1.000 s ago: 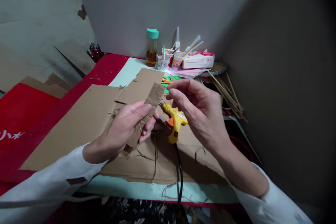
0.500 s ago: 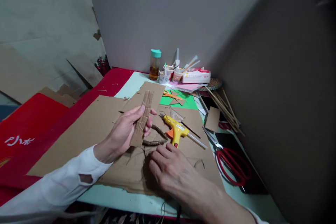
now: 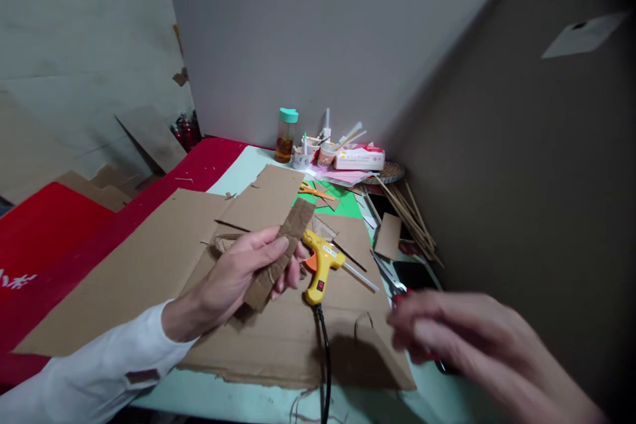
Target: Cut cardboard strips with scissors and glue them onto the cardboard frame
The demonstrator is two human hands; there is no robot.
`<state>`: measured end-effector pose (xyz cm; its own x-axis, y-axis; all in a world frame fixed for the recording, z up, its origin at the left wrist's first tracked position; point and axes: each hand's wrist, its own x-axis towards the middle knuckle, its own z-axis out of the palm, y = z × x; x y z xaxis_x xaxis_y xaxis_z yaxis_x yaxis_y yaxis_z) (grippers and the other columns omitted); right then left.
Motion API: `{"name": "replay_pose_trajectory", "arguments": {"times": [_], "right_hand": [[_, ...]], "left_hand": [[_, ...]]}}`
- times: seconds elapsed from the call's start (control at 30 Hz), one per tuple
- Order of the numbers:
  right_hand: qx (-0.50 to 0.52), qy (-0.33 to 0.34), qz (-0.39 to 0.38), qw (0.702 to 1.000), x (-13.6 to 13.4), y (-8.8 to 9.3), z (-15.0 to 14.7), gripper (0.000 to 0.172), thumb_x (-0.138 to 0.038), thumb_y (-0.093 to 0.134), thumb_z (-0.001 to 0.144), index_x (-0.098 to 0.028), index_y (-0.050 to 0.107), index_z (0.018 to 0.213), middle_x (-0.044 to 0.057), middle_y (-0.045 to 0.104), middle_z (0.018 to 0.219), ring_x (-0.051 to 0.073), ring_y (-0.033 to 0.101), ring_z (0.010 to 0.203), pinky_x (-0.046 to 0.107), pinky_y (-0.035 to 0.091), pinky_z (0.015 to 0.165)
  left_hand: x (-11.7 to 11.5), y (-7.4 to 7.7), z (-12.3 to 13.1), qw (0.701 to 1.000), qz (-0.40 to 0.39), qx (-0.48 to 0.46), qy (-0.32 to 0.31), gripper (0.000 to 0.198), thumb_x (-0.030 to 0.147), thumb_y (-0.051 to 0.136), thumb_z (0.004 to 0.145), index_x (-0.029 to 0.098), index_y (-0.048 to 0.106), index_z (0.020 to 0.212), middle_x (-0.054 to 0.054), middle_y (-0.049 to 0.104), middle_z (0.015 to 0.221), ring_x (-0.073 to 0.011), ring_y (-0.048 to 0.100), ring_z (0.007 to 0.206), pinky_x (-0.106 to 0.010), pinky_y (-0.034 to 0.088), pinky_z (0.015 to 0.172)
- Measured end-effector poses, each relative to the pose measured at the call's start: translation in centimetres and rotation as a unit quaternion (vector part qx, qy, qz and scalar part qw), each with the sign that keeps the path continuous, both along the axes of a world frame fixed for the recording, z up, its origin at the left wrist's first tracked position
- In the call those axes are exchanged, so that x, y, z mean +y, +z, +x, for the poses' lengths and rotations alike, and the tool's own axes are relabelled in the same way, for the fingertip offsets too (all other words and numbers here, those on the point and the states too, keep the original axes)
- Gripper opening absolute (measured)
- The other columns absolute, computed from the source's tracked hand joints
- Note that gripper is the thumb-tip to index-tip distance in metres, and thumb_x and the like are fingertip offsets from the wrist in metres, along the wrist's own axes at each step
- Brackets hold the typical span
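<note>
Cardboard strip sits pinched in left hand, for steadiness we judge; right hand, grip unreadable, overlaps scissors near right edge of desk.

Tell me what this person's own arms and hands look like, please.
Each grip is simply a human hand, with no glove: the left hand and the blurred right hand. The left arm wears a long white sleeve reaching the wrist, with a small gap in the cloth. The right forearm is bare as far as the picture shows.
</note>
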<state>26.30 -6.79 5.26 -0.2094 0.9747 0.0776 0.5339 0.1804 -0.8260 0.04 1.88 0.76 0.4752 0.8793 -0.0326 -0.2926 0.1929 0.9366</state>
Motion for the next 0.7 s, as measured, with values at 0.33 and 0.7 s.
{"name": "replay_pose_trajectory", "arguments": {"times": [0.33, 0.7], "right_hand": [[0.37, 0.171, -0.285, 0.867, 7.0, -4.9, -7.1, 0.046, -0.06, 0.069, 0.085, -0.015, 0.064, 0.083, 0.004, 0.07, 0.065, 0.008, 0.058, 0.046, 0.018, 0.048, 0.049], [0.276, 0.051, -0.166, 0.945, 5.9, -6.5, -8.1, 0.022, -0.037, 0.068, 0.088, -0.019, 0.055, 0.083, -0.005, 0.052, 0.065, 0.009, 0.047, 0.052, 0.02, 0.037, 0.047]], "left_hand": [[1.8, -2.4, -1.7, 0.634, 0.701, 0.291, 0.15, 0.032, 0.021, 0.048, 0.101, 0.022, 0.068, 0.126, -0.013, 0.077, 0.111, -0.0283, 0.062, 0.11, -0.051, 0.047, 0.099], [1.7, -1.7, 0.5, 0.972, 0.077, 0.092, 0.202, 0.029, 0.04, 0.068, 0.091, 0.022, 0.072, 0.113, -0.005, 0.077, 0.099, -0.0207, 0.071, 0.086, -0.032, 0.057, 0.079]]}}
